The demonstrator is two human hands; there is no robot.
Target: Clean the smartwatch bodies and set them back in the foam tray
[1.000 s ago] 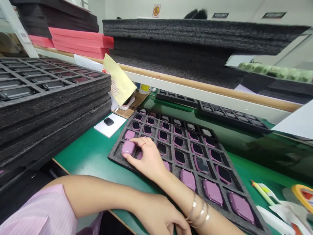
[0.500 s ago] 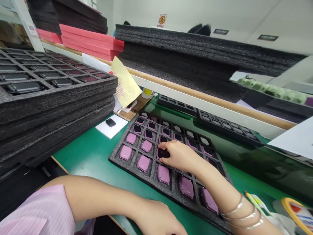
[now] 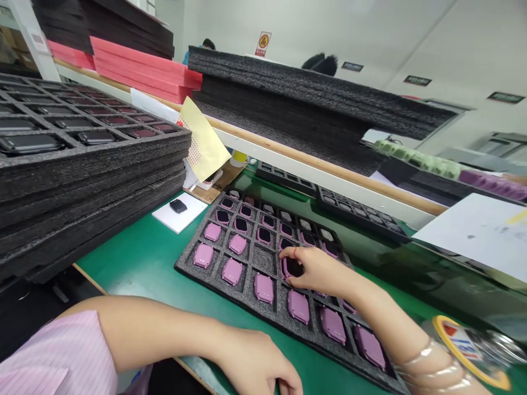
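In the fingertips of my right hand (image 3: 319,270) is a pink watch case (image 3: 293,267), its dark screen facing up. Thumb and finger pinch it by its edges over a compartment of the black foam tray (image 3: 241,299). Just left of it is an empty compartment (image 3: 263,259). Pink cases (image 3: 264,287) lie back side up in the near row, while several farther ones show dark screens. My left hand (image 3: 255,359) rests near the table's front edge, fingers bent downward. Its fingertips are cut off by the frame, so its grip does not show.
A tall stack of foam trays (image 3: 94,170) with dark watches stands at left. A dark watch (image 3: 178,206) lies on a white pad (image 3: 164,218). A shelf rail (image 3: 313,161) crosses behind the tray. At right is a yellow-rimmed container (image 3: 465,351).
My right hand has moved one compartment to the right with the dark-screened watch case. The compartment it was over now shows bare foam. The camera view has turned slightly right.
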